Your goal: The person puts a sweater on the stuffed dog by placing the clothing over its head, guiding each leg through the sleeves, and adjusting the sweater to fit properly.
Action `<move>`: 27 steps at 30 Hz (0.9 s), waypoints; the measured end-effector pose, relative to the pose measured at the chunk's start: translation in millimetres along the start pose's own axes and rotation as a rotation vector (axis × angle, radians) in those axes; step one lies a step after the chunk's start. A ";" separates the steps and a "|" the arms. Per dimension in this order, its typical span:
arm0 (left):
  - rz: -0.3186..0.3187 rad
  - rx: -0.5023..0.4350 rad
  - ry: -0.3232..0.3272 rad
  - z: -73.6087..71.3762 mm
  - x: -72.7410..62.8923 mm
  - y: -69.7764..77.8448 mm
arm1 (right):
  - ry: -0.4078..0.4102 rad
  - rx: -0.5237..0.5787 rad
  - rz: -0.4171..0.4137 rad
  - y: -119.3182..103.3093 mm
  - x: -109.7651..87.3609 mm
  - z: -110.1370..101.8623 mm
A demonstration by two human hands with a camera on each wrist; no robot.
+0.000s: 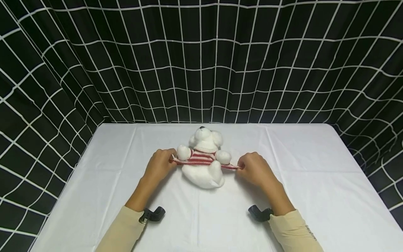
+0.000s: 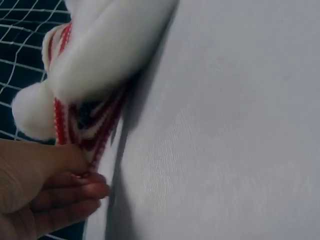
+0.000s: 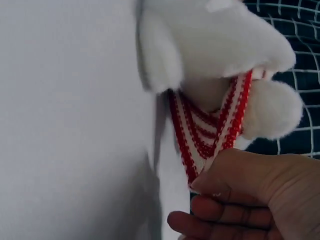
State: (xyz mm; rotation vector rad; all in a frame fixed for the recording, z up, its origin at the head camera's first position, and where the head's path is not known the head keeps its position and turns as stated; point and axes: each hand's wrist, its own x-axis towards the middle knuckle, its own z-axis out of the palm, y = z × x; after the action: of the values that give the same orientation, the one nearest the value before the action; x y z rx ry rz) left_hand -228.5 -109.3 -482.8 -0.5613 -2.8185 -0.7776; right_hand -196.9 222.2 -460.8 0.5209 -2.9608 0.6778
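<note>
A white plush bear [image 1: 203, 175] lies on its back on the table, head toward the far edge. It wears a red-and-white striped knit sweater [image 1: 201, 156]. My left hand [image 1: 160, 164] pinches the sweater's hem at the bear's left-hand side in the head view. On the opposite side my right hand [image 1: 254, 168] pinches the other end of the hem. The hem is drawn out wide and taut between both hands. In the right wrist view the stretched sweater [image 3: 235, 110] gapes away from the plush body [image 3: 215, 40]. The left wrist view shows thumb and fingers gripping the knit edge [image 2: 60, 120].
A white cloth [image 1: 201, 217] with fold creases covers the table. Black curtains with a white grid [image 1: 207, 63] hang behind and at both sides. Dark wrist-mounted devices [image 1: 154, 214] sit at both cuffs, beside beige sleeves [image 1: 121, 229].
</note>
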 end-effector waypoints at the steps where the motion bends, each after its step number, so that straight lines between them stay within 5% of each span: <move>1: 0.007 -0.014 -0.025 0.3 0.4 -1.4 | -0.010 0.013 -0.007 1.0 0.4 0.9; 6: 0.087 -0.148 -0.146 -5.4 1.8 1.0 | -0.052 0.173 -0.092 0.5 2.9 6.2; 13: 0.095 -0.394 -0.137 -28.2 8.2 17.5 | 0.011 0.364 -0.088 -13.0 4.7 1.7; 20: 0.020 -0.268 -0.176 -39.8 15.7 30.9 | 0.268 0.391 -0.149 -43.7 4.8 5.4; 27: 0.037 -0.188 -0.042 -38.3 29.5 57.2 | 0.465 0.304 -0.188 -57.3 3.2 13.3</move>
State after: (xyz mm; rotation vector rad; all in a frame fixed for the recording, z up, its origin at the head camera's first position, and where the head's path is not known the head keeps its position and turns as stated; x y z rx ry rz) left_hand -230.6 -74.7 -416.5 -0.6631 -2.7818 -1.0423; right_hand -180.4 166.9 -448.7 0.5599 -2.3599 1.0660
